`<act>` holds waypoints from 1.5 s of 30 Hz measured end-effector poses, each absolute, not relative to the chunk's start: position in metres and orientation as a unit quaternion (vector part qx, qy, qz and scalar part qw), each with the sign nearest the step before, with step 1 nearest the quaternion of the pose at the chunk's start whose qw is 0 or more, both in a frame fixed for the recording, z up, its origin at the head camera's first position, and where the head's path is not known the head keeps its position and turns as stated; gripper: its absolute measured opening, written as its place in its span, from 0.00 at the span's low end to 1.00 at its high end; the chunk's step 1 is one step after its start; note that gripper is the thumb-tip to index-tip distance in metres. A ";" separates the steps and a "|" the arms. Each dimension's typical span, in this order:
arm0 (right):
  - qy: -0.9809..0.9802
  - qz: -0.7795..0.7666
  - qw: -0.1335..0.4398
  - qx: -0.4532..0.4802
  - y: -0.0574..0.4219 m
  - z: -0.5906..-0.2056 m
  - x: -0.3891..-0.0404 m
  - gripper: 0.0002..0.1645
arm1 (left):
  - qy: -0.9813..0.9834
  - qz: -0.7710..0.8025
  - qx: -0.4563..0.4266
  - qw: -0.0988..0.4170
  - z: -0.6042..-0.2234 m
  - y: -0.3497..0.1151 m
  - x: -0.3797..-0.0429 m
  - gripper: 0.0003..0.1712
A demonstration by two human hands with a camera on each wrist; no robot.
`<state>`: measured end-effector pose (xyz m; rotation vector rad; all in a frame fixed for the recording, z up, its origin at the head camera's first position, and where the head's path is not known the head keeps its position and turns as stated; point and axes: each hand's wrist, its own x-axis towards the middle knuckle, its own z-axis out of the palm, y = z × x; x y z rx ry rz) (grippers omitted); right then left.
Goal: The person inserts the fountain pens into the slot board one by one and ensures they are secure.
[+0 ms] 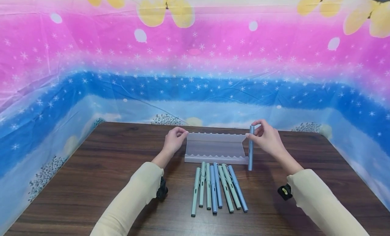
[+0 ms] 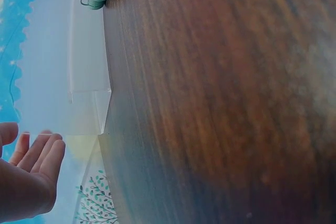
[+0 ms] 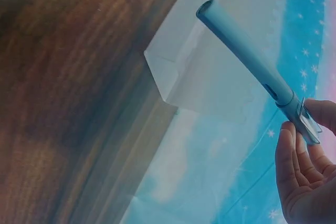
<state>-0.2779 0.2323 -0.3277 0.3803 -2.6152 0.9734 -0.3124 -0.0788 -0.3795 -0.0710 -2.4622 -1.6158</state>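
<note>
A translucent white pen rack (image 1: 214, 146) with scalloped edges stands on the table. My left hand (image 1: 175, 140) pinches its upper left corner; in the left wrist view the fingers (image 2: 50, 161) reach the end of the clear sheet. A blue fountain pen (image 1: 251, 151) hangs nearly upright just beyond the rack's right end. My right hand (image 1: 268, 138) pinches it by the capped end, thumb on the clip side in the right wrist view, its other end pointing down. Before the rack lie several capped pens side by side, green ones (image 1: 196, 192) and blue ones (image 1: 238, 188).
The dark wooden table (image 1: 122, 151) carries everything. A printed cloth (image 1: 195, 87) in pink and blue hangs round its back and sides. Small black devices (image 1: 285, 192) sit at both sleeve cuffs.
</note>
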 end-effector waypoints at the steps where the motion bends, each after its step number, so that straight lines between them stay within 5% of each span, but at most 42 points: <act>1: -0.917 0.340 0.164 0.132 0.232 -0.327 -0.279 0.22 | -0.831 -0.547 -0.023 0.097 -0.380 -0.079 -0.312 0.10; 45: -0.880 0.332 0.304 0.154 0.215 -0.346 -0.304 0.22 | -0.828 -0.554 -0.019 0.085 -0.380 -0.079 -0.312 0.11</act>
